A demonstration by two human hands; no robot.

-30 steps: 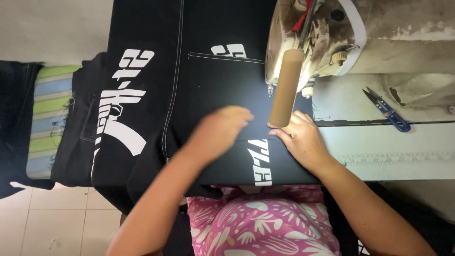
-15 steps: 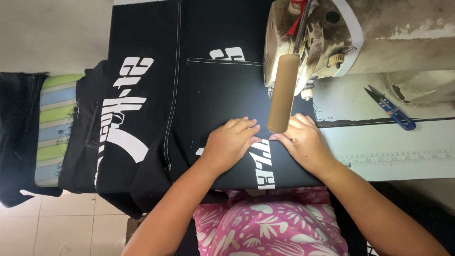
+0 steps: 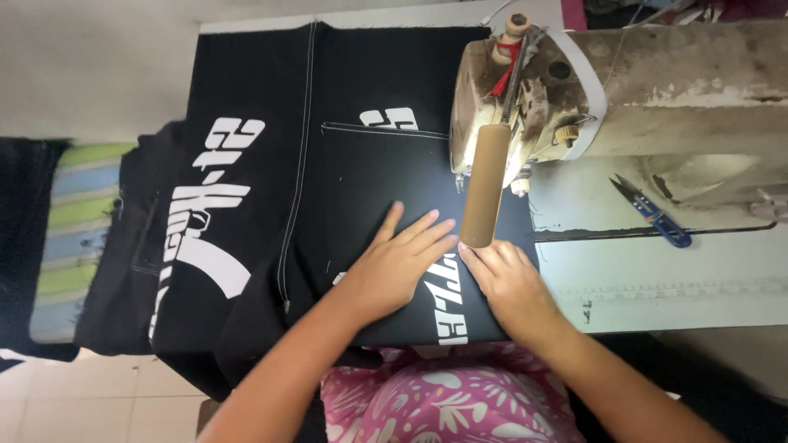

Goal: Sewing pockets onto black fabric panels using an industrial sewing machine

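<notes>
Both hands, left (image 3: 394, 267) and right (image 3: 509, 283), grip spread flat on black printed fabric (image 3: 361, 180) beside the sewing machine (image 3: 574, 98).

No packages, labels, signs or screens show anywhere in the frame. The only markings are white printed shapes on the black fabric (image 3: 271, 164) at centre and left of the frame.

A black fabric panel (image 3: 361, 176) with white printed lettering and white stitched seams lies flat across the sewing table, its left part draping over the table edge
</notes>
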